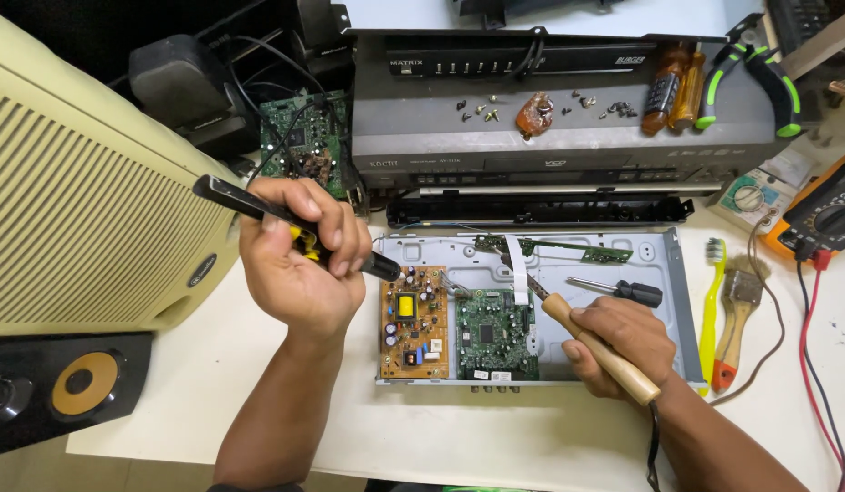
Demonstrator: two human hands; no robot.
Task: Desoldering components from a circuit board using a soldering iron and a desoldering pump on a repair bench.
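Observation:
My left hand (pixel 299 260) grips a black and yellow desoldering pump (pixel 258 208), its tip touching the top edge of a brown power board (pixel 413 323). My right hand (pixel 618 346) holds a wooden-handled soldering iron (pixel 597 348), with the metal tip angled up-left toward a white ribbon cable (pixel 517 270). Both boards, the brown one and a green main board (pixel 495 333), sit in an opened grey metal chassis (pixel 614 260) on the white table. A small black-handled screwdriver (pixel 623 290) lies inside the chassis above my right hand.
A stack of grey players (pixel 550 118) at the back carries loose screws, amber screwdrivers (pixel 673 91) and green-handled pliers (pixel 759 82). A cream speaker cabinet (pixel 85 200) fills the left. A yellow toothbrush (pixel 712 301), a paintbrush (pixel 734 314) and a multimeter (pixel 828 219) lie right.

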